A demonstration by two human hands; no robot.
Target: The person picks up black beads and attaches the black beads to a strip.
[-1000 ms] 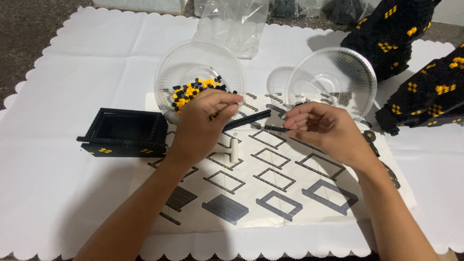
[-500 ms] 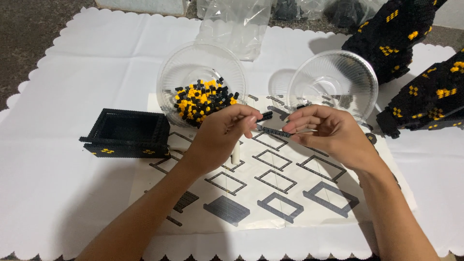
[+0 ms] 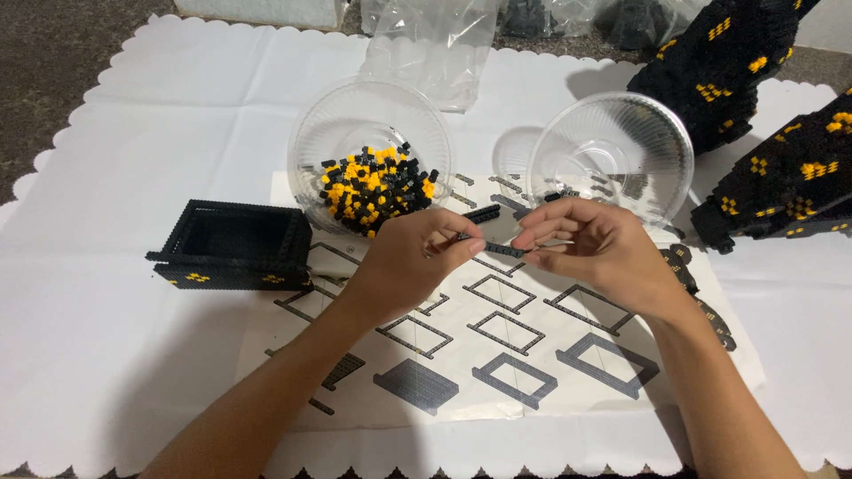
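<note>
While you hold the thin black brick strip (image 3: 493,247) up over the printed instruction sheet (image 3: 497,355), its long axis runs nearly level from left to right across your view, dipping slightly toward the right end. Your left hand (image 3: 404,262) has its grip closed on the strip's left end, thumb and forefinger pinching it. Your right hand (image 3: 590,248) meets the strip from the opposite side, fingertips (image 3: 525,241) pinched at its right end, so the piece spans the gap between the 2 hands, clear of the sheet. A second short black strip (image 3: 484,214) shows just above and behind the first, near your left fingertips; whether either hand touches it cannot be told.

From the left grip the strip points right, toward your right hand; neither hand is nearer, since each has 1 end.

Behind your left hand stands a clear plastic bowl (image 3: 355,115) filled with small black and yellow bricks (image 3: 373,186). Behind your right hand sits a second clear bowl (image 3: 612,142), almost bare, with a few dark pieces. To the left, on the white scallop-edged cloth (image 3: 133,133) over the tabletop, rests an open black brick box (image 3: 232,244) with yellow marks. Large black and yellow brick sections (image 3: 763,115) lie at far right, and crumpled clear bags (image 3: 435,44) at the top.
</note>
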